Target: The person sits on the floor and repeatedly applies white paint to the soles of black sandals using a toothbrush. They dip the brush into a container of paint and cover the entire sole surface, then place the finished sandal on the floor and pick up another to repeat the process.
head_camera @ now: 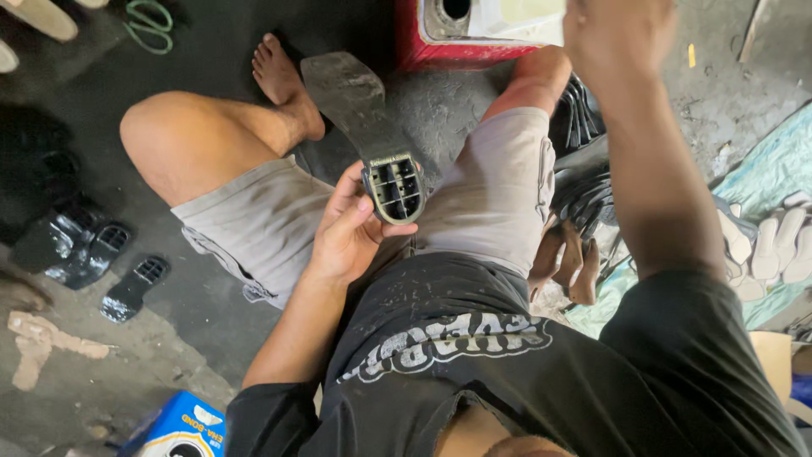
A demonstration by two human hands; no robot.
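The left hand (pixel 347 228) holds a black shoe sole (pixel 364 118) by its heel end, ribbed underside up, above the lap. The right hand (pixel 617 34) is raised near a red container (pixel 423 51), its fingers blurred. More soles (pixel 80 245) lie on the floor (pixel 169 338) to the left.

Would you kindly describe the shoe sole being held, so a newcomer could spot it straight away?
Start at the person's lap, between the grey shorts. There the left hand grips a dark shoe sole by its heel end. Unlike the glossy black soles lying on the floor, it is dusty grey, raised, and shows a gridded heel cavity.
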